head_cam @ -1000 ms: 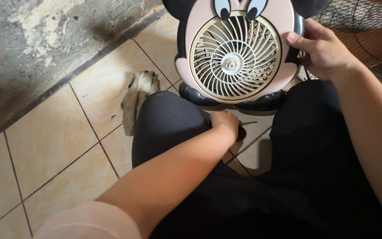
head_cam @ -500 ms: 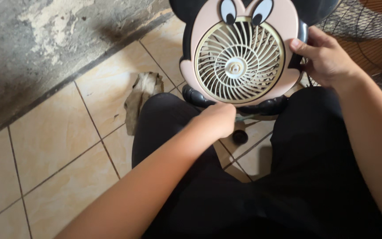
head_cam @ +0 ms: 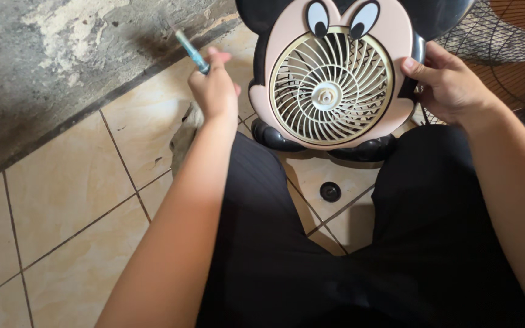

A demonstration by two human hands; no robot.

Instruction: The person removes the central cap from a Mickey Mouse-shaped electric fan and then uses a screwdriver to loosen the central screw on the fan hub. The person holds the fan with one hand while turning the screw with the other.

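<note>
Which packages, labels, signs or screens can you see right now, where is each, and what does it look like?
None: no package, label, sign or screen shows.
Nearest to a sign: cartoon-face fan, upright on the tiled floor between the knees; pink face, black ears, cream round grille; right hand grips its edge.
Left hand holds a teal-handled tool, raised left of the fan.

Home floor: beige tiles (head_cam: 74,182), worn concrete wall (head_cam: 44,67).
</note>
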